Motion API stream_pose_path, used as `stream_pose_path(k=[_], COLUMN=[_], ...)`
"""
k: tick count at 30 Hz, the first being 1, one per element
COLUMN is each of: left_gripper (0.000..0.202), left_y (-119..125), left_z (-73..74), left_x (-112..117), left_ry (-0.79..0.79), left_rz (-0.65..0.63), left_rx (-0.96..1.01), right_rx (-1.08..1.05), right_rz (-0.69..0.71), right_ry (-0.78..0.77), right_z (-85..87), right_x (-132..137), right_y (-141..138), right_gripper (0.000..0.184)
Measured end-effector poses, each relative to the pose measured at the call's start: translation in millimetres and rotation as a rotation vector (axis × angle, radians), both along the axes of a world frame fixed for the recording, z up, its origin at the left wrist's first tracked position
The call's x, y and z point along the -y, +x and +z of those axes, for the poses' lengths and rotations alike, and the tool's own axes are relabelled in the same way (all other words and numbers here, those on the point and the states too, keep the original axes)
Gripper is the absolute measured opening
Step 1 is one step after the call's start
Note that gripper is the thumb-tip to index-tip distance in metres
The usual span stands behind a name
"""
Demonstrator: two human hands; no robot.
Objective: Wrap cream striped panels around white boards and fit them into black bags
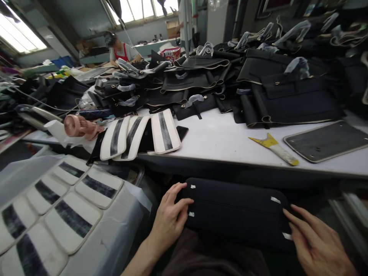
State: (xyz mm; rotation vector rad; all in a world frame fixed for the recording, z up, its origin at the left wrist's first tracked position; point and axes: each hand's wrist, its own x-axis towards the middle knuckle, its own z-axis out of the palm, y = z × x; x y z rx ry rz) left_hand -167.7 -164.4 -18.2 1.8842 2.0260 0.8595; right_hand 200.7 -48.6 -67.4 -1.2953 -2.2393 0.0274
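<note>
A black rounded panel (235,211) with small white tabs at its ends lies on my lap below the table edge. My left hand (168,216) holds its left end, with the thumb on top and the fingers curled at the edge. My right hand (314,241) rests on the right end with its fingers stretched over the surface near two white tabs. Both hands touch the same panel.
On the white table (224,140) lie white panels with black stripes (138,136), a yellow scraper (274,147), a dark flat board (327,140), a pink fan (79,125) and piled black bag parts (258,84). More striped panels (69,203) lie at the left. A person (120,50) sits far back.
</note>
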Motion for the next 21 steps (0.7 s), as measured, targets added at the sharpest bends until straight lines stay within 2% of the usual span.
stream_pose_path(k=[3,5,7,9,13,15,17,18,21], left_gripper=[0.033,0.022,0.003,0.019,0.069,0.078,0.076,0.074,0.069], left_y=[-7,-4,5,17,35,35,27,20,-7], left_z=[15.1,23.5,28.5,28.8,19.9,16.1,15.9,17.0,21.7], left_x=[-15,-26,-36,-45,-66,-77,-85,-88,-85], left_ry=[-0.035,-0.051,-0.067,-0.079,-0.111,-0.168,-0.248,-0.291,-0.42], left_rz=[-0.235,-0.284,-0.26,-0.222,-0.231,-0.247,-0.239,-0.225,-0.155], left_rx=[-0.132,-0.177,-0.213,-0.229,-0.221,-0.213,-0.192,-0.174,-0.053], right_rx=[0.128,0.222,0.295,0.33,0.352,0.351,0.352,0.356,0.352], right_rz=[0.073,0.086,0.084,0.099,0.189,0.215,0.22,0.212,0.146], right_ry=[0.032,0.056,0.08,0.072,-0.06,-0.136,-0.186,-0.194,-0.153], right_z=[18.2,30.6,38.8,41.6,38.7,37.9,36.6,34.6,18.1], right_x=[-9,-12,-12,-11,-10,-15,-25,-32,-52], right_y=[-3,-12,-30,-56,-116,-134,-131,-120,-60], right_gripper=[0.034,0.034,0.035,0.042,0.061,0.063,0.063,0.062,0.065])
